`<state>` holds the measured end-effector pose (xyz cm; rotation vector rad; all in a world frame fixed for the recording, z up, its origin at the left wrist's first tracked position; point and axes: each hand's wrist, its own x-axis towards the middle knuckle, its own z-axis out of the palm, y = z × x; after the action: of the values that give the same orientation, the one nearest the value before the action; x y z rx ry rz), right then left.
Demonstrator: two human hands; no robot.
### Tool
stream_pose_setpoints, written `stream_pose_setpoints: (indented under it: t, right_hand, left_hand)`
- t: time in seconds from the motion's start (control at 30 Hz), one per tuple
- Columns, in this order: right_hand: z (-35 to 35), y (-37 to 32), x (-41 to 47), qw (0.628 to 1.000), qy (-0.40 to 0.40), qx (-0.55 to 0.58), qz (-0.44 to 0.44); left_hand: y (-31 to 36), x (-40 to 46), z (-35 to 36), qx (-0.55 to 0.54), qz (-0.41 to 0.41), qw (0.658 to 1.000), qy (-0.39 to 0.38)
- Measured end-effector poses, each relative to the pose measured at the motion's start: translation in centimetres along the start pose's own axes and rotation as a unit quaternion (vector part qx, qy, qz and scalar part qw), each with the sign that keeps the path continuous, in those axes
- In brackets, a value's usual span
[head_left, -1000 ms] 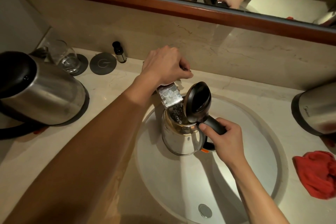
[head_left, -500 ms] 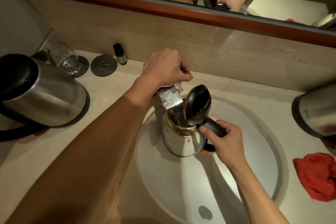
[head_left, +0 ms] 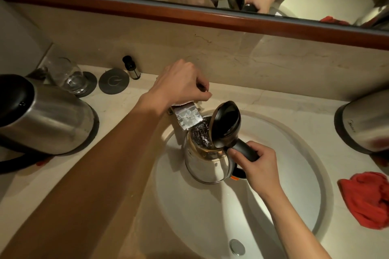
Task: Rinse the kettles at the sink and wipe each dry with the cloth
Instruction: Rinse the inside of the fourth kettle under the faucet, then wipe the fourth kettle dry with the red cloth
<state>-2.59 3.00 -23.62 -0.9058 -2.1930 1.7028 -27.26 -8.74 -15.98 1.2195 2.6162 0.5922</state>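
While water ran from the flat chrome faucet spout (head_left: 187, 117) into it, the open stainless-steel kettle with the black lid (head_left: 207, 160) stood upright in the white oval sink basin (head_left: 294, 185), directly under the stream. You could expect it to grow heavier as it filled, its polished wall rigid but slick when wet, so the black handle was the sound place to take it. Two more steel kettles waited on the marble surface (head_left: 117, 115), one at the left (head_left: 46, 120) and one at the right edge (head_left: 364, 124), with the crumpled red cloth (head_left: 366, 197) lying near the right one. Your right hand (head_left: 255, 166) was clenched around the handle. Your left hand (head_left: 183, 85) was curled over the faucet control, fingers closed on it.
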Motion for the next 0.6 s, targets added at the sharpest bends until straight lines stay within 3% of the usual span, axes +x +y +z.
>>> stream_pose_setpoints:
  t: [0.2, 0.33, 0.47, 0.6]
  right_hand:
    - [-0.1, 1.0, -0.6, 0.996, 0.016, 0.061, 0.061]
    - [-1.0, 1.3, -1.0, 0.998, 0.049, -0.025, 0.018]
    - [-2.7, 0.8, -2.2, 0.998, 0.061, -0.021, 0.007]
    - [-5.7, -0.7, -4.0, 0.998, 0.052, 0.002, 0.036]
  left_hand:
    - [0.5, -0.6, -0.7, -0.008, 0.003, 1.0, -0.017]
    - [4.8, -3.5, -2.9, -0.146, 0.003, 0.985, -0.09]
    - [9.3, -6.2, -2.5, -0.023, 0.192, 0.973, -0.124]
    - [12.1, -7.1, -1.8, 0.042, 0.272, 0.954, -0.12]
